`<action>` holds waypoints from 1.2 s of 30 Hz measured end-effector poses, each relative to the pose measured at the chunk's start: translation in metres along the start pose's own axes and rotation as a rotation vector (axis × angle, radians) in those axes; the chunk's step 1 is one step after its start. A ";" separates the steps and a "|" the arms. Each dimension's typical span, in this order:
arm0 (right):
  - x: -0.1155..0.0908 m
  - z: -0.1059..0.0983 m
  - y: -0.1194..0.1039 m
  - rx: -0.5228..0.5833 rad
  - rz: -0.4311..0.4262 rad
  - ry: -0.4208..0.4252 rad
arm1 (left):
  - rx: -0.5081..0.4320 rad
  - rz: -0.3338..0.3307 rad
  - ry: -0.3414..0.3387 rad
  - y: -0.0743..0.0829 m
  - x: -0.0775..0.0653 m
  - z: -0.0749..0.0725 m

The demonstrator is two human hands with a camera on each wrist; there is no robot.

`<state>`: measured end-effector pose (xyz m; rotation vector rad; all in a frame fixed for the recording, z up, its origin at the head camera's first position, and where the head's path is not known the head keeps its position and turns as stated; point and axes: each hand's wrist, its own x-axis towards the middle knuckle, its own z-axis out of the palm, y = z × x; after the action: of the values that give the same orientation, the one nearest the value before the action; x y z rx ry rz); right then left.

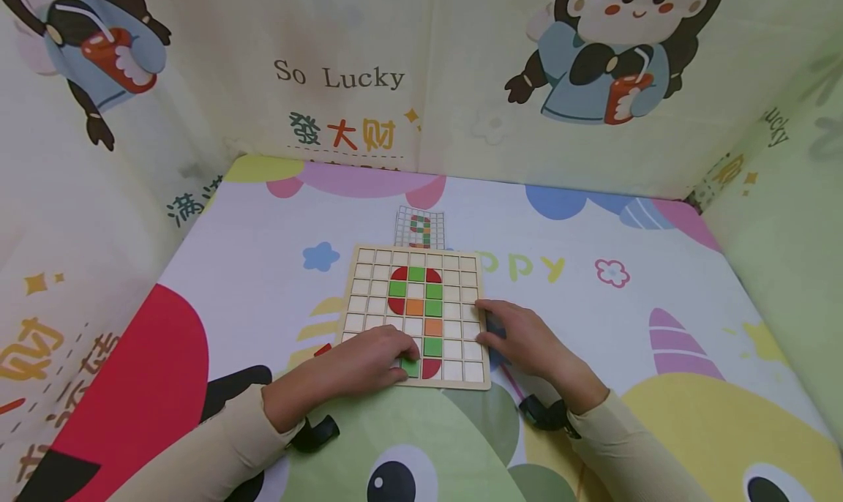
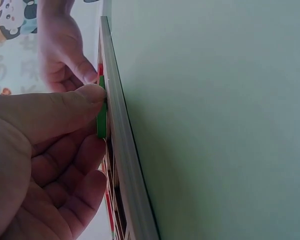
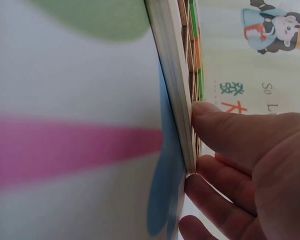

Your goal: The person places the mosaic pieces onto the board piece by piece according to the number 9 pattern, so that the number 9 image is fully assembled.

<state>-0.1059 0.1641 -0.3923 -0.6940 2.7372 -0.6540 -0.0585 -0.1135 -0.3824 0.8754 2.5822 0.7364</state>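
Observation:
A square wooden grid board (image 1: 471, 350) lies on the tabletop, with red, green and orange tiles in some cells. Over its bottom row, my left hand (image 1: 369, 359) pinches a green square tile (image 1: 410, 369) between thumb and fingers. In the left wrist view the green tile (image 2: 101, 117) is seen edge-on at the board's face. My right hand (image 1: 530, 337) rests on the board's right rim, thumb and fingertips touching it. The right wrist view shows the thumb (image 3: 225, 122) on the rim (image 3: 176, 75), the other fingers lower along it. A red quarter-round tile (image 1: 431, 369) sits right of the green one.
Behind the board lies a pattern card (image 1: 402, 227) with a similar coloured design, partly covered by the board's far edge. A small red piece (image 1: 323, 350) shows left of the board by my left wrist. Printed fabric walls (image 1: 461, 121) enclose the table's back and sides.

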 end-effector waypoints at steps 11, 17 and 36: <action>0.000 0.000 0.000 0.002 -0.008 0.007 | -0.005 0.010 0.017 0.000 0.001 0.000; 0.000 0.001 0.001 0.001 -0.011 0.019 | -0.007 0.006 0.020 0.000 0.003 0.001; 0.000 0.002 0.002 0.006 -0.017 0.029 | -0.039 -0.053 0.032 -0.004 -0.005 -0.006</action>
<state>-0.1057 0.1649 -0.3948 -0.7131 2.7577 -0.6807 -0.0597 -0.1214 -0.3789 0.7862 2.5988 0.7885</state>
